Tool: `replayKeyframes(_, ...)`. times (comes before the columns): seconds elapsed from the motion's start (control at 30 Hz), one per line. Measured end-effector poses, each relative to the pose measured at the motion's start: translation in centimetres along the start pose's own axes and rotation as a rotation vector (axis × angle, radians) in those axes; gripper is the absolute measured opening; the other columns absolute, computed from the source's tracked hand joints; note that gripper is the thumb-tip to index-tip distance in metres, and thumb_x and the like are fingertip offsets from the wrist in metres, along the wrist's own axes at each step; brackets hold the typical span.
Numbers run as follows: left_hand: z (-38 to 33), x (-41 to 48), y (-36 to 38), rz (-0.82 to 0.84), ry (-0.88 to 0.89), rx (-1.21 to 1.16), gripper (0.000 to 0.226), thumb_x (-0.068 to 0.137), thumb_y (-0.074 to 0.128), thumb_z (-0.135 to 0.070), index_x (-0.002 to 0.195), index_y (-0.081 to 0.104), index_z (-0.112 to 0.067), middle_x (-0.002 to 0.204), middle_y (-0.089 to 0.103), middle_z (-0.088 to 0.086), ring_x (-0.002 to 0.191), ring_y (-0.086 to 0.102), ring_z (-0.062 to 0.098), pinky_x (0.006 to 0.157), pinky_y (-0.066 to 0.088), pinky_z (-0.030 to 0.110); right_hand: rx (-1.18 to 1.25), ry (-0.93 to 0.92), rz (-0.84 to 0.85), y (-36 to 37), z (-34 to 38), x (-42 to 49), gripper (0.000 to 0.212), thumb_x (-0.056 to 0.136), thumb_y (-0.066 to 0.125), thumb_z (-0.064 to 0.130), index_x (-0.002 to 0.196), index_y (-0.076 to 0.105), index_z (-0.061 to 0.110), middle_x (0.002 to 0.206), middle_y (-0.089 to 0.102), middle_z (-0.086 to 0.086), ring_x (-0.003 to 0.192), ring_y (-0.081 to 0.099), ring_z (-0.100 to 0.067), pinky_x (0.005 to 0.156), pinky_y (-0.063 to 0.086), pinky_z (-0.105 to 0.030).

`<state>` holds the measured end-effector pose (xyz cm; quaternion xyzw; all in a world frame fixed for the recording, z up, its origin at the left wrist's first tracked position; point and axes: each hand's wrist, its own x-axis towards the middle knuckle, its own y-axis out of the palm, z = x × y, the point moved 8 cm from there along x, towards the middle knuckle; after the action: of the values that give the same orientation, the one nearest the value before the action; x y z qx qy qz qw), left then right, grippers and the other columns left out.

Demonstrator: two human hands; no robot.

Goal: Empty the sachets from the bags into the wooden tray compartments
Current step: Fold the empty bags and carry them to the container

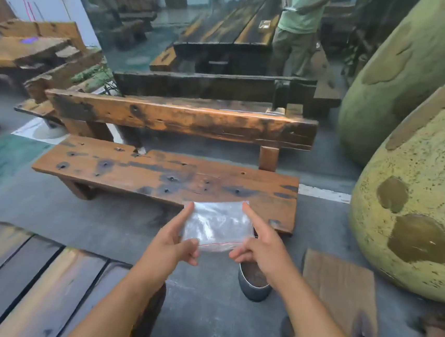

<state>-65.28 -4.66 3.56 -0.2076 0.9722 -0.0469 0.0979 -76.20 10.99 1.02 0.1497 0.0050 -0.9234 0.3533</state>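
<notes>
I hold a small clear plastic zip bag (217,223) with a red seal line out in front of me, above the grey floor. My left hand (175,241) pinches its left edge, index finger stretched up along the side. My right hand (260,244) pinches the lower right corner near the seal, index finger pointing along the right edge. The bag looks flat and crumpled; I cannot tell if any sachets are inside. No wooden tray with compartments is in view.
A metal bowl (255,283) with dark contents stands on the floor under my right hand. A wooden bench (161,173) faces me. A plank table (15,278) lies at lower left. Large green sculptures (413,203) fill the right side. A person (297,26) stands far back.
</notes>
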Motion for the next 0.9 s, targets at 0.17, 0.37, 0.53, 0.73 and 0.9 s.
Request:
replayKeyframes(0.17, 0.7, 4.0, 4.1, 0.152, -0.043, 0.083, 0.075, 0.095, 0.059, 0.002, 0.152, 0.027, -0.035, 0.118, 0.066, -0.025, 0.070, 0.055, 0.020, 0.066, 0.053, 0.034, 0.035, 0.051, -0.109, -4.8, -2.0, 1.1, 0.085, 0.084, 0.040, -0.018, 0.152, 0.036, 0.033, 0.162, 0.025, 0.000, 0.068, 0.074, -0.024, 0.069, 0.060, -0.035)
replayKeyframes(0.37, 4.4, 8.9, 5.6, 0.221, -0.148, 0.071, 0.077, 0.094, 0.058, 0.006, 0.155, 0.027, -0.030, 0.142, 0.052, 0.007, 0.066, 0.056, 0.019, 0.063, 0.053, 0.029, 0.029, 0.156, -0.200, -6.6, -4.9, 3.5, 0.085, 0.085, 0.039, -0.018, 0.152, 0.035, 0.034, 0.166, 0.018, 0.002, 0.072, 0.075, -0.027, 0.072, 0.060, -0.035)
replayKeyframes(0.53, 7.8, 13.6, 5.0, 0.302, -0.251, -0.016, 0.075, 0.094, 0.059, 0.004, 0.153, 0.030, -0.032, 0.077, 0.064, 0.013, 0.064, 0.057, 0.020, 0.064, 0.053, 0.029, 0.003, 0.217, -0.311, -7.1, -5.7, 7.1, 0.086, 0.085, 0.038, -0.018, 0.147, 0.037, 0.041, 0.162, 0.027, 0.001, 0.070, 0.074, -0.025, 0.069, 0.060, -0.034)
replayKeyframes(0.73, 9.4, 20.4, 3.9, 0.408, -0.302, -0.040, 0.078, 0.092, 0.058, 0.008, 0.152, 0.028, -0.032, 0.073, 0.065, 0.006, 0.060, 0.056, 0.017, 0.059, 0.052, 0.028, -0.019, 0.290, -0.397, -7.2, -7.1, 12.6, 0.088, 0.083, 0.041, -0.019, 0.147, 0.037, 0.041, 0.162, 0.028, -0.008, 0.066, 0.073, -0.024, 0.062, 0.058, -0.029)
replayKeyframes(0.9, 10.9, 24.1, 4.6, 0.414, -0.334, -0.044, 0.074, 0.093, 0.057, 0.007, 0.150, 0.033, -0.033, 0.074, 0.067, 0.001, 0.059, 0.059, 0.015, 0.060, 0.054, 0.028, -0.074, 0.345, -0.463, -8.9, -8.2, 15.7, 0.087, 0.084, 0.038, -0.019, 0.151, 0.036, 0.036, 0.151, 0.044, -0.022, 0.061, 0.072, -0.019, 0.058, 0.057, -0.026)
